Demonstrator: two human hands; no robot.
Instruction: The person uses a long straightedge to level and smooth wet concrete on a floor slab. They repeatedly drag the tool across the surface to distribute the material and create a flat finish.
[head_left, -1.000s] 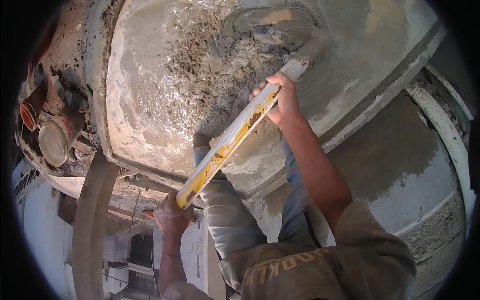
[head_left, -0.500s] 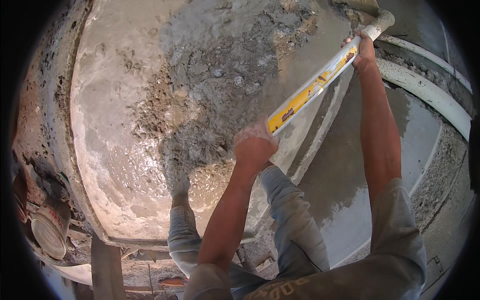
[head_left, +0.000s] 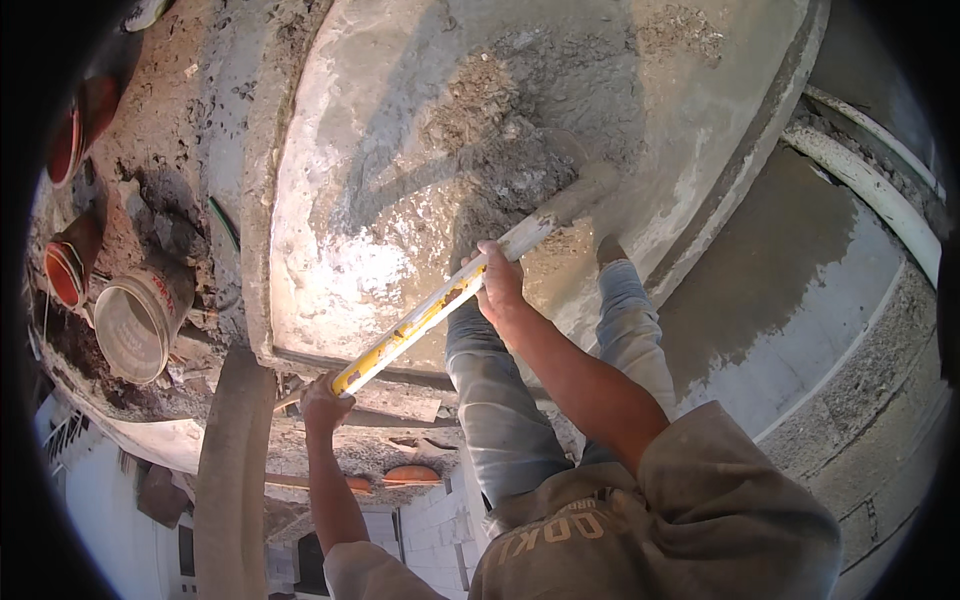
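Two-Handed Grip Meets the Wet Grey Mix

A worker leans over a concrete bed, both hands on a chipped yellow-and-white pole that slants across the near edge. Its butt sits just beyond that edge, close to the near left corner; its smeared far end points toward the right edge, against a heap of wet mix. Whether a blade lies under the grey coating cannot be told.

Working the pole well would likely call for the hands spread wide, the forward one steering, the rear one giving the push and pull, with the far end low and the back spared by bending the legs. Slick mix could make footing treacherous; a wet shaft might slip.

The left hand is closed around the butt, fingers curled in. The right hand is wrapped about the shaft near its middle, over the bed, its fingers partly hidden behind the pole. Beyond the left edge, near the same corner, a bucket lies tipped among rubble.
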